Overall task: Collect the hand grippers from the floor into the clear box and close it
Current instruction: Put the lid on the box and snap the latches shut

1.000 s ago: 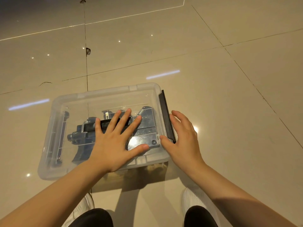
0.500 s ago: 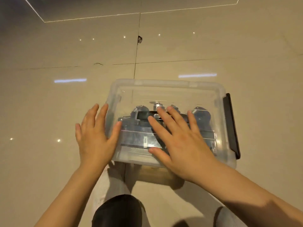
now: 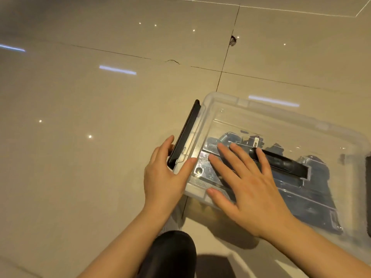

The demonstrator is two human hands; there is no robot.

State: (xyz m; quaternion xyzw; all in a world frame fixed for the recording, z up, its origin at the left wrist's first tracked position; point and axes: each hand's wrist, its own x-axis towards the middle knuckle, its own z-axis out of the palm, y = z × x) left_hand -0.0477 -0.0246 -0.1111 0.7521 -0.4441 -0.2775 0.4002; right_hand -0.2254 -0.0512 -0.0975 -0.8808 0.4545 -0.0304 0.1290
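Latching the left end of the lidded box on the tiled floor.

The left hand [image 3: 162, 177] cups the black plastic clip latch [image 3: 184, 135] on the left end of the clear rectangular plastic box [image 3: 281, 117], fingers behind the latch and thumb on the lid corner; it is loosely curled round the latch, which angles away from the wall and looks not yet snapped down. The right hand [image 3: 249, 185] lies flat, fingers spread and straight, pressing the transparent lid [image 3: 251, 121] and gripping nothing. Through the lid show the dark blue-black hand grippers [image 3: 313, 189], inside the box; their outlines overlap, so I cannot count them. One box, one lid, two latches, the second [image 3: 368, 195] barely in view at the right edge. The risk, as I judge it: the latch missing the lid lip if the right hand's pressure eases and the corner lifts, or the box sliding on the glossy beige floor tiles [image 3: 90, 177].
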